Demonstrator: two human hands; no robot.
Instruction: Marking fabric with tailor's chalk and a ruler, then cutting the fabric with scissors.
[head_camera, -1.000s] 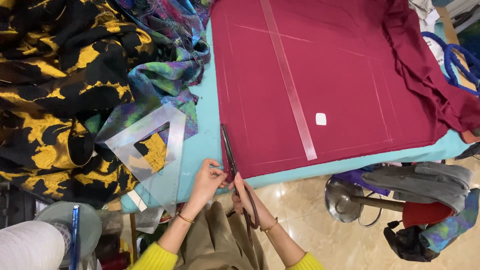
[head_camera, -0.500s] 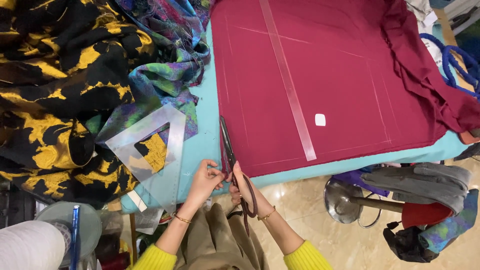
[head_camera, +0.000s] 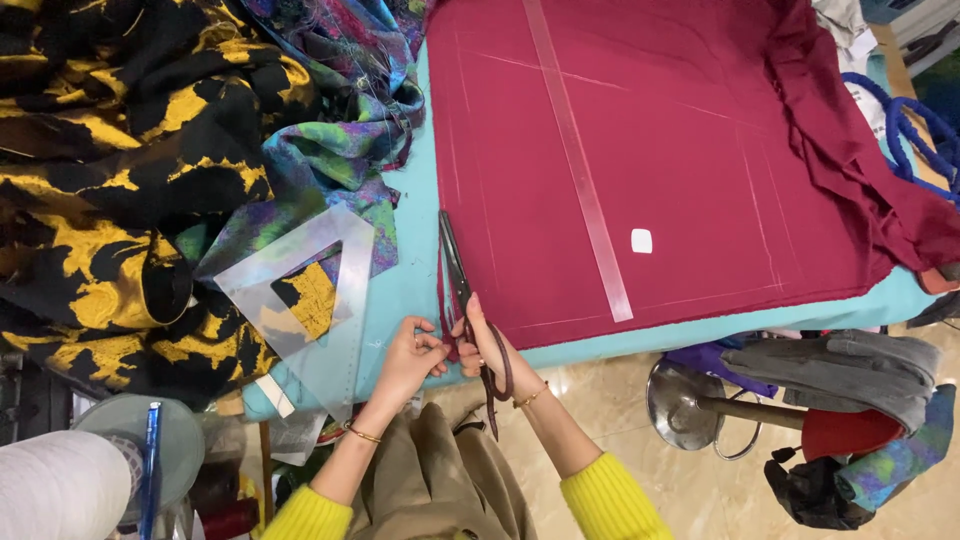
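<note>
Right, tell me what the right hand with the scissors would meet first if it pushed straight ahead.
The right hand points its dark metal scissors up along the maroon fabric's left edge; likely only more of that cloth edge.

Right hand (head_camera: 487, 345) is gripping the scissors (head_camera: 458, 285) by the handles, blades lying along the left edge of the red cloth (head_camera: 640, 130). Left hand (head_camera: 412, 352) is pinching a narrow strip (head_camera: 441, 300) of that cloth just beside the blades. A long clear ruler (head_camera: 580, 165) is lying across the red cloth, a small white chalk piece (head_camera: 641, 240) near it. A clear triangle ruler (head_camera: 305, 295) is resting on the turquoise counter (head_camera: 410, 270), partly over black-and-yellow fabric (head_camera: 110, 180). Multicoloured fabric (head_camera: 330, 150) is bunching between them.
</note>
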